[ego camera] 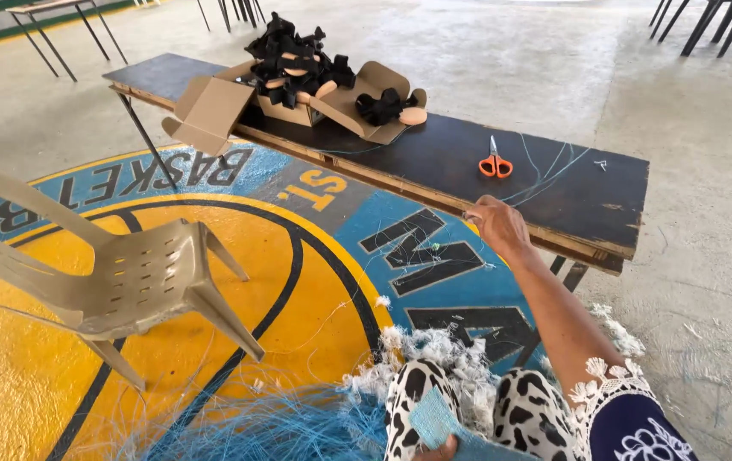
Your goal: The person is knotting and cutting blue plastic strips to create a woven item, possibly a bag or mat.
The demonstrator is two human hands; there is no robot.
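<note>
Reaching the right hand, fingers curled loosely and empty, toward blue threads on the bench beside orange scissors; left hand pinching a blue woven piece against the lap, keeping it steady.

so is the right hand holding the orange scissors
No, the orange scissors lie on the dark table, apart from the right hand at its near edge.

bare tabletop around scissors, boxes far left
</note>
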